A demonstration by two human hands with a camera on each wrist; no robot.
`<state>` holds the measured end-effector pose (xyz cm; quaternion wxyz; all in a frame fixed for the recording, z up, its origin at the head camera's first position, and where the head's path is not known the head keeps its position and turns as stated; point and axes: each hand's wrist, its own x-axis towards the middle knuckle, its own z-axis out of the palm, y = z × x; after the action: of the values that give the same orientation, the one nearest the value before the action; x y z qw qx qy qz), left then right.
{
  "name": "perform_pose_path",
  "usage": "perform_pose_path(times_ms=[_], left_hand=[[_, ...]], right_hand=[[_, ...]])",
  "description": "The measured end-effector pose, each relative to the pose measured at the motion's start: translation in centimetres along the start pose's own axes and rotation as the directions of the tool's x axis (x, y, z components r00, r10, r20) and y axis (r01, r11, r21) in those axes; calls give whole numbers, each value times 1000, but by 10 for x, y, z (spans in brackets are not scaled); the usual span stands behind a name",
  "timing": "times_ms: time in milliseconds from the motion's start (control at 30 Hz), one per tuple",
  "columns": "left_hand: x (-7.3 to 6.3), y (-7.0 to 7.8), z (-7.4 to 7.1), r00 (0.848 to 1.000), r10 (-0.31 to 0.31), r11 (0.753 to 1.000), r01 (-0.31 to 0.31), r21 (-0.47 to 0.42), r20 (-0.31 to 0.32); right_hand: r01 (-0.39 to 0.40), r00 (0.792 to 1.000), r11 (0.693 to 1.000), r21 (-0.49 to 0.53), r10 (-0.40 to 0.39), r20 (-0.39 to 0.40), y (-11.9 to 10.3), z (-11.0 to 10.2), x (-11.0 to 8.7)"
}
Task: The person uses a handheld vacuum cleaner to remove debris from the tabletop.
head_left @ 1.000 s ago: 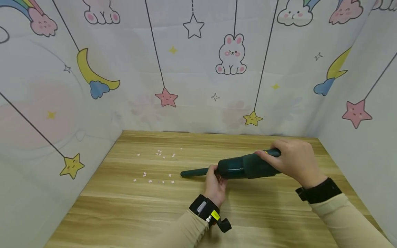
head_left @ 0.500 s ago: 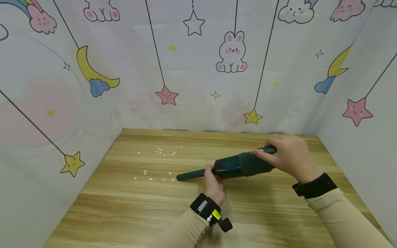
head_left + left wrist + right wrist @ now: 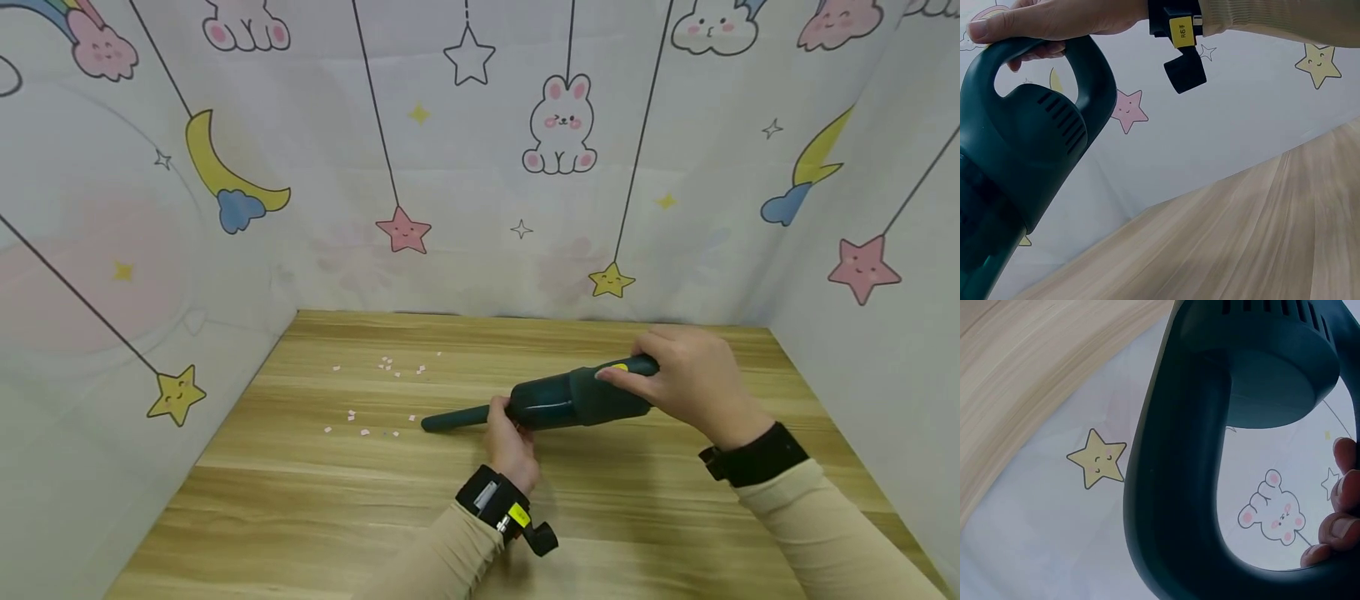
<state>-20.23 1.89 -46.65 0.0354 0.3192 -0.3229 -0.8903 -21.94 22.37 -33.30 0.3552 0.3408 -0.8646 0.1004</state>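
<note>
A dark green handheld vacuum cleaner [image 3: 542, 402] slants over the wooden table, its long narrow nozzle [image 3: 457, 418] pointing left and down. Around the front of its body, where the nozzle begins, my left hand [image 3: 512, 450] grips from below, thumb on the near side. My right hand [image 3: 693, 379] holds the loop handle at the rear, thumb along the top by a yellow spot; several of its fingertips [image 3: 1341, 528] curl through the loop in the right wrist view. Small pale paper scraps [image 3: 365, 432] lie scattered left of the nozzle tip, the nearest close to it.
More scraps [image 3: 386, 363] lie farther back on the wooden tabletop [image 3: 300, 508]. White cloth walls [image 3: 480, 275] printed with stars, moons and rabbits enclose the table at the back and both sides. Each wrist carries a black strap.
Both hands have shifted the vacuum cleaner a little to the left. One paper scrap beside the nozzle tip is no longer visible; the other scraps lie as before.
</note>
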Motion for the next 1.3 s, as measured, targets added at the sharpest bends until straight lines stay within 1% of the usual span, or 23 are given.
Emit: perform_pose_path(times_ms=[200,333,700,833,933,1033,1100,1300], left_hand=[[3,1,-2,1000,10,1000,-10,-4,-16],[7,2,-3,1000,14,1000,-14,-11,-10],[12,5,-2,999,21,999,-20,-41,24],[15,6,-2,997,40,996,-35,-78,59],[19,7,-3,994,54,993,-43,-111,98],[24,9,-4,989,51,990,-32,-134,136],[26,10,-4,986,46,991,-25,-134,161],[31,13,-4,983,32,990,-5,-144,183]], right_hand=[[-21,999,1000,-7,21,35,-6,0,0],[-25,998,1000,-5,26,50,-9,0,1],[-12,999,1000,9,12,39,-11,3,-1],[-7,999,1000,11,7,40,-13,2,-1],[-4,999,1000,17,4,47,-16,1,-2],[1,998,1000,25,-3,55,-18,1,-2],[7,998,1000,28,-8,60,-20,0,-2],[29,997,999,32,-31,67,-25,0,0]])
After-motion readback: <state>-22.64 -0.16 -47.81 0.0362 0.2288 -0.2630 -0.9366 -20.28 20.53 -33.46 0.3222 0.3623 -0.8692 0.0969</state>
